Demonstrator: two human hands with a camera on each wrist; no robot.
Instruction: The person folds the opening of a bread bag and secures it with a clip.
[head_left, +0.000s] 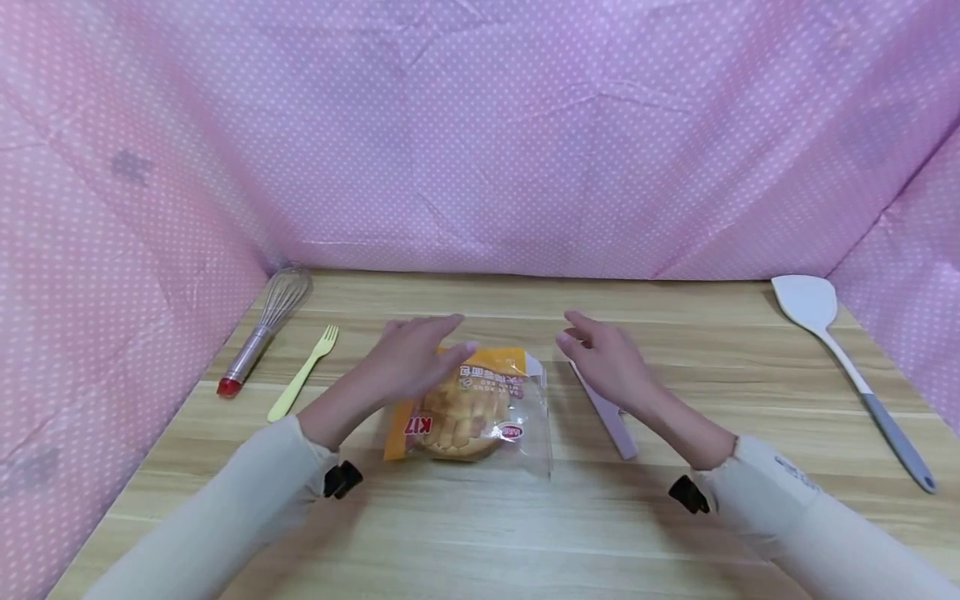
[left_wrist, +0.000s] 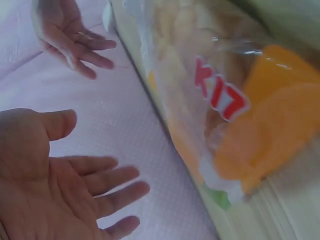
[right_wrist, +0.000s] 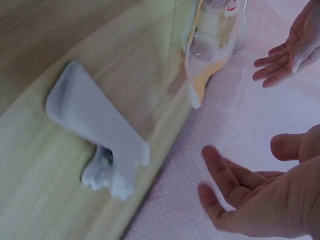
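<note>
A bread bun in a clear and orange plastic bag (head_left: 465,417) lies on the table, printed with red letters. Above its left side hovers my left hand (head_left: 401,362), fingers extended and holding nothing. Across from it, my right hand (head_left: 611,367) is held in the air with relaxed fingers over a pale purple tool (head_left: 617,429). That tool's flat handle (right_wrist: 95,107) shows in the right wrist view, with a small side piece whose kind is unclear. In the left wrist view, a gap separates the left palm (left_wrist: 30,175) from the bag (left_wrist: 225,100).
To the left lie a yellow fork (head_left: 303,375) and a whisk (head_left: 262,329) with a red end. A white spatula (head_left: 810,302) with a grey handle is at the far right. Pink dotted cloth (head_left: 480,150) hangs behind the wooden table (head_left: 480,542) and along its sides.
</note>
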